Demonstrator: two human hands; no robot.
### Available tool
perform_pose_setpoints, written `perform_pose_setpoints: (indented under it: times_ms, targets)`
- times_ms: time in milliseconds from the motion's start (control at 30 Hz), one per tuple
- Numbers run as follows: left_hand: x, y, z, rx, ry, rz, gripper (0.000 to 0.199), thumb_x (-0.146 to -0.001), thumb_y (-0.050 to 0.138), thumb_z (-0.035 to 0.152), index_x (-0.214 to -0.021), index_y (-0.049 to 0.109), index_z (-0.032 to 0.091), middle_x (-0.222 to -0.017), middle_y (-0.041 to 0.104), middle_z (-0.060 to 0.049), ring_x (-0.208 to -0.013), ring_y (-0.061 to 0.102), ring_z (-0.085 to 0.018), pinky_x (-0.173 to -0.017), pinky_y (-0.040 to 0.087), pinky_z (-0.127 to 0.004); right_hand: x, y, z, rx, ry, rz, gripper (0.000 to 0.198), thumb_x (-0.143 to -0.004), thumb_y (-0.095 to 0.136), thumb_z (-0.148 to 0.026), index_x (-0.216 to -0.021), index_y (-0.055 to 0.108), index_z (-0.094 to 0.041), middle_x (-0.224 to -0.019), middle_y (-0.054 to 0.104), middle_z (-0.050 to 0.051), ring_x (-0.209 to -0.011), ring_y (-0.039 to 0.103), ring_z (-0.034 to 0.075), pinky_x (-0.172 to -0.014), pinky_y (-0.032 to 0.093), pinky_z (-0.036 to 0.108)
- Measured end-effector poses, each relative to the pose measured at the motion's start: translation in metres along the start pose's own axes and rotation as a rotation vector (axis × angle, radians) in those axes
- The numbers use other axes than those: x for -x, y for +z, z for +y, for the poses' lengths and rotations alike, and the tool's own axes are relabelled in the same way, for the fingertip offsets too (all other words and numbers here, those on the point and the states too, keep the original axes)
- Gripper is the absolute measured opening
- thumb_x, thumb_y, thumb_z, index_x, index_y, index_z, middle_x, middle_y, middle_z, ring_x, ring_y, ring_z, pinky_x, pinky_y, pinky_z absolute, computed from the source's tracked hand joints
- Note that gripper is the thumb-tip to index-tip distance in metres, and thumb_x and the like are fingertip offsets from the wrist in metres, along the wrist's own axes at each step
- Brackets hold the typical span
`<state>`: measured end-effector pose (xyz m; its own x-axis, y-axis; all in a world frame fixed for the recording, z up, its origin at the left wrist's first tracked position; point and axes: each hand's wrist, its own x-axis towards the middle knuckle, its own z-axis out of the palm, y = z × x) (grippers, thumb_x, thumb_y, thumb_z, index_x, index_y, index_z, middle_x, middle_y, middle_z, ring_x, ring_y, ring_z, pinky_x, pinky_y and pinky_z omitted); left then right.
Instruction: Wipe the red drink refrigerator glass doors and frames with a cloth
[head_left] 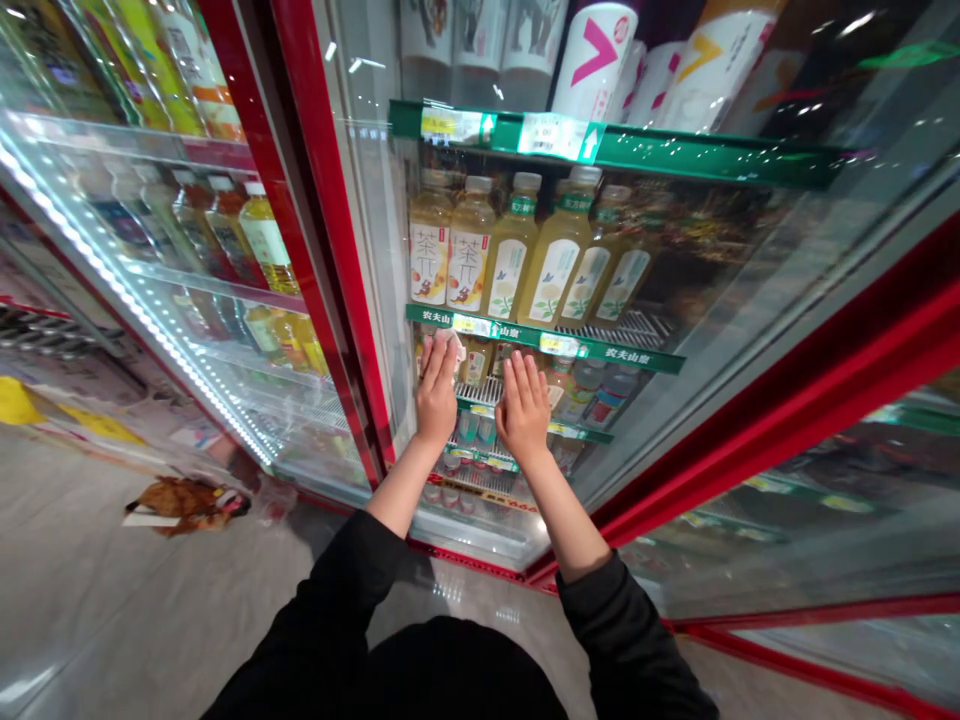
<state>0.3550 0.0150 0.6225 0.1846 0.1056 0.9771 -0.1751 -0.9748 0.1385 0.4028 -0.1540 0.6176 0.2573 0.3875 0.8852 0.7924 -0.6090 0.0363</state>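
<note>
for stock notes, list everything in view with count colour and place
glass door: one, clear, centre
frames: several, red, throughout
tall bottles: several, white, top
tea bottles: several, yellowish, middle
shelf strips: several, green, behind glass
lower drinks: many, mixed, below
side bottles: many, mixed, left
light strip: one, white, left
bundle: one, brown, lower left
floor: one, grey, bottom
wipe: one, white, at glass
sleeves: two, black, bottom
left hand: one, bare, over wipe
right hand: one, bare, at glass

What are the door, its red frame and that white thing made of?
The door looks like clear, shiny glass: bottles show through. The red frame may be glossy painted metal; it looks smooth and straight-edged. The white thing under the left hand looks crumpled and matte, maybe paper or cloth.
</note>
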Motion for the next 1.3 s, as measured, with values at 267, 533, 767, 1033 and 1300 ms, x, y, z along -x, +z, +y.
perform_pose_setpoints:
  times_ms: [267, 533, 767, 1033, 1300]
  targets:
    - [0.006, -0.002, -0.029, 0.079, 0.095, -0.074, 0.071, -0.113, 0.034, 0.01, -0.177, 0.02, 0.036, -0.177, 0.042, 0.002, -0.167, 0.027, -0.018, -0.136, 0.04, -0.04, -0.012, 0.027, -0.029, -0.038, -0.074, -0.012, 0.072, -0.107, 0.037, -0.021, -0.178, 0.025, -0.02, -0.171, 0.054, 0.012, -0.165, 0.042, 0.024, -0.137, 0.035, 0.049]
    - [0.018, -0.026, -0.071, 0.083, -0.138, -0.036, 0.066, -0.113, 0.033, 0.012, -0.175, 0.033, 0.031, -0.177, 0.042, -0.003, -0.169, 0.024, -0.02, -0.14, 0.031, -0.044, -0.005, 0.049, -0.048, 0.057, -0.039, -0.064, 0.067, -0.107, 0.04, -0.023, -0.173, 0.039, -0.021, -0.168, 0.057, 0.01, -0.163, 0.045, 0.024, -0.137, 0.032, 0.046]
    - [0.006, -0.025, -0.093, 0.098, -0.003, -0.187, 0.066, -0.114, 0.031, 0.015, -0.177, 0.026, 0.035, -0.178, 0.041, 0.001, -0.168, 0.026, -0.019, -0.142, 0.026, -0.045, 0.002, 0.062, -0.045, 0.086, 0.016, -0.117, 0.064, -0.105, 0.044, -0.027, -0.169, 0.049, -0.019, -0.167, 0.059, 0.011, -0.162, 0.047, 0.028, -0.136, 0.032, 0.048]
    - [0.009, -0.034, -0.103, 0.11, -0.148, -0.102, 0.058, -0.118, 0.023, 0.025, -0.174, 0.036, 0.031, -0.179, 0.04, -0.002, -0.171, 0.015, -0.019, -0.143, 0.02, -0.047, 0.006, 0.064, -0.049, 0.131, 0.056, -0.128, 0.062, -0.105, 0.043, -0.027, -0.165, 0.055, -0.018, -0.165, 0.06, 0.013, -0.162, 0.047, 0.029, -0.136, 0.032, 0.05]
    - [0.003, -0.029, -0.1, 0.196, -0.046, -0.164, 0.061, -0.118, 0.023, 0.022, -0.175, 0.031, 0.041, -0.181, 0.036, 0.006, -0.17, 0.017, -0.018, -0.143, 0.016, -0.045, 0.017, 0.07, -0.05, 0.113, 0.108, -0.201, 0.064, -0.104, 0.042, -0.026, -0.166, 0.053, -0.019, -0.166, 0.059, 0.012, -0.163, 0.045, 0.028, -0.136, 0.03, 0.049]
